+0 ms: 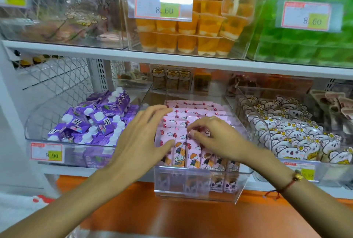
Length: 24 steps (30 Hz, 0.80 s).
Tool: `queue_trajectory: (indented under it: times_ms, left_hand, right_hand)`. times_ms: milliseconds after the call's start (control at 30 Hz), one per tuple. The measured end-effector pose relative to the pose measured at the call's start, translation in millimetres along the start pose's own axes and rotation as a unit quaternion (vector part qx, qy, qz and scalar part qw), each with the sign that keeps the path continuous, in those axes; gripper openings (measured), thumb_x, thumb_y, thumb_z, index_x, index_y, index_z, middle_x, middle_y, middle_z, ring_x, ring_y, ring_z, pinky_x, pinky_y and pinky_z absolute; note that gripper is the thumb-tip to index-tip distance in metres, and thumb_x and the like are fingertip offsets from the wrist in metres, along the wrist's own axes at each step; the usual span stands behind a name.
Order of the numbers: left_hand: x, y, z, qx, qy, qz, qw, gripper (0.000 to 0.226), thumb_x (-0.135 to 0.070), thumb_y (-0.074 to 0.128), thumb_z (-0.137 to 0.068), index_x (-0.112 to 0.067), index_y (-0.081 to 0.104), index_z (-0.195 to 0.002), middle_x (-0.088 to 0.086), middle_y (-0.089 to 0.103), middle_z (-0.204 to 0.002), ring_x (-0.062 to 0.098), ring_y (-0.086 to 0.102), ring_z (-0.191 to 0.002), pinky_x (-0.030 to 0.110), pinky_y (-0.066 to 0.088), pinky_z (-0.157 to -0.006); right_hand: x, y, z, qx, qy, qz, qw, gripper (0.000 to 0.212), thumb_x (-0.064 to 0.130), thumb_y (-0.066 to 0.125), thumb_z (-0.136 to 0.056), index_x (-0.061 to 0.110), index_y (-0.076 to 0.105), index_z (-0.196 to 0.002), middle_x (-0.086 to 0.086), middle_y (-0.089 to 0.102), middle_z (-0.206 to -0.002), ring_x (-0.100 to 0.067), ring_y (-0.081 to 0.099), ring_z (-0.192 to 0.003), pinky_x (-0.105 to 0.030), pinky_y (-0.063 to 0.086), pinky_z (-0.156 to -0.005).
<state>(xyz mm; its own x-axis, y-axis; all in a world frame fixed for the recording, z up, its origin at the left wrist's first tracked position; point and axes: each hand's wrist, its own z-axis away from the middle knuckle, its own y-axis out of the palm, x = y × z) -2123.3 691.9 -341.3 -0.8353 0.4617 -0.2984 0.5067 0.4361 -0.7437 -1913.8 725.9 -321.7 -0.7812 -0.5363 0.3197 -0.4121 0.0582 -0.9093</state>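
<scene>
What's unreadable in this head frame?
Head view only.
Whether the right hand pinches one of the pink packets: its curled fingers hide it.
Price on the lower-right price tag: the wrist covers part.
Contents of the top-left bin: blurred.
Packets beneath the left hand: covered.

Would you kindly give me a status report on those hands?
Left hand open, flat against pink printed snack packets. Right hand pinching one packet top in clear plastic bin. Nothing in the way.
</scene>
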Motion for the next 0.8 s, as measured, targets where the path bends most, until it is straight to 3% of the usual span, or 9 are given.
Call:
queue_trajectory:
  times_ms: [100, 167, 300, 367, 433, 533, 633, 700, 800]
  left_hand:
    - [6.4, -2.2, 9.7, -0.008, -0.14, 0.13, 0.981, 0.058, -0.039, 0.067, -0.083, -0.033, 0.042, -0.135, -0.014, 0.048, -0.13, 0.006, 0.051, -0.113, 0.033, 0.046, -0.092]
    - [11.1, -1.8, 9.5, 0.012, -0.205, 0.193, 0.96, 0.044, -0.038, 0.061, -0.089, -0.032, 0.048, -0.131, -0.01, 0.058, -0.122, 0.007, 0.057, -0.101, 0.035, 0.048, -0.093]
    - [9.6, -2.0, 7.5, 0.055, -0.222, 0.268, 0.936, 0.018, -0.032, 0.055, -0.094, -0.043, 0.055, -0.109, -0.018, 0.063, -0.112, 0.001, 0.062, -0.095, 0.029, 0.049, -0.09]
    - [8.9, -3.2, 6.6, 0.062, -0.227, 0.277, 0.932, 0.021, -0.032, 0.055, -0.095, -0.037, 0.059, -0.115, -0.021, 0.063, -0.11, 0.004, 0.065, -0.096, 0.031, 0.05, -0.091]
    - [8.3, -5.1, 5.9, 0.065, -0.234, 0.277, 0.93, 0.025, -0.031, 0.056, -0.094, -0.031, 0.06, -0.119, -0.018, 0.064, -0.112, 0.008, 0.066, -0.097, 0.036, 0.049, -0.094]
    - [8.0, -7.3, 6.0, 0.062, -0.232, 0.284, 0.928, 0.024, -0.03, 0.056, -0.094, -0.029, 0.06, -0.118, -0.015, 0.064, -0.113, 0.01, 0.066, -0.096, 0.04, 0.05, -0.094]
    - [6.4, -8.5, 5.8, 0.061, -0.234, 0.294, 0.925, 0.02, -0.03, 0.057, -0.094, -0.031, 0.059, -0.114, -0.017, 0.063, -0.11, 0.01, 0.066, -0.096, 0.039, 0.05, -0.093]
    - [6.5, -8.5, 5.2, 0.057, -0.237, 0.291, 0.925, 0.02, -0.029, 0.057, -0.093, -0.032, 0.057, -0.114, -0.021, 0.061, -0.106, 0.008, 0.063, -0.097, 0.033, 0.049, -0.092]
    - [5.3, -12.6, -1.0, 0.023, -0.201, 0.251, 0.947, 0.028, -0.028, 0.061, -0.091, -0.032, 0.054, -0.118, -0.026, 0.057, -0.102, -0.004, 0.058, -0.091, 0.015, 0.045, -0.079]
  right_hand:
    - [1.9, -0.8, -27.9, 0.004, 0.011, 0.022, 1.0, 0.021, 0.027, 0.055, -0.095, 0.018, 0.07, -0.106, 0.0, 0.07, -0.099, -0.013, 0.06, -0.084, -0.032, 0.05, -0.076]
    - [4.3, 0.1, -45.7, 0.048, 0.024, 0.033, 0.998, 0.019, 0.026, 0.06, -0.093, 0.017, 0.074, -0.101, 0.0, 0.072, -0.099, -0.014, 0.061, -0.083, -0.035, 0.053, -0.078]
    - [5.0, 0.3, -71.9, 0.156, 0.053, 0.032, 0.986, 0.013, 0.018, 0.067, -0.087, 0.01, 0.076, -0.09, 0.007, 0.073, -0.088, -0.004, 0.062, -0.07, -0.031, 0.055, -0.073]
    - [5.6, 2.0, -75.6, 0.156, 0.056, 0.017, 0.986, 0.01, 0.015, 0.07, -0.085, 0.007, 0.075, -0.084, 0.02, 0.064, -0.064, 0.006, 0.054, -0.051, -0.016, 0.047, -0.057]
    - [4.6, 5.8, -72.2, 0.106, 0.054, -0.024, 0.993, 0.008, 0.014, 0.071, -0.084, 0.01, 0.073, -0.078, 0.019, 0.054, -0.046, 0.005, 0.049, -0.041, -0.009, 0.038, -0.048]
    - [-1.0, 14.0, -58.9, 0.001, 0.053, -0.113, 0.992, 0.013, 0.016, 0.072, -0.084, 0.018, 0.07, -0.07, 0.008, 0.056, -0.051, -0.001, 0.046, -0.042, -0.014, 0.039, -0.052]
    - [0.8, 20.1, -48.6, -0.002, 0.065, -0.139, 0.988, 0.009, 0.019, 0.071, -0.086, 0.015, 0.073, -0.077, 0.004, 0.061, -0.055, -0.002, 0.051, -0.045, -0.017, 0.04, -0.052]
    - [4.6, 17.7, -45.7, 0.0, 0.072, -0.119, 0.99, 0.013, 0.02, 0.066, -0.089, 0.012, 0.076, -0.091, 0.003, 0.07, -0.072, -0.005, 0.058, -0.059, -0.022, 0.046, -0.057]
    - [10.8, 2.5, -32.5, -0.03, 0.062, -0.097, 0.993, 0.02, 0.02, 0.057, -0.094, 0.017, 0.07, -0.109, 0.008, 0.066, -0.085, -0.006, 0.057, -0.069, -0.015, 0.042, -0.06]
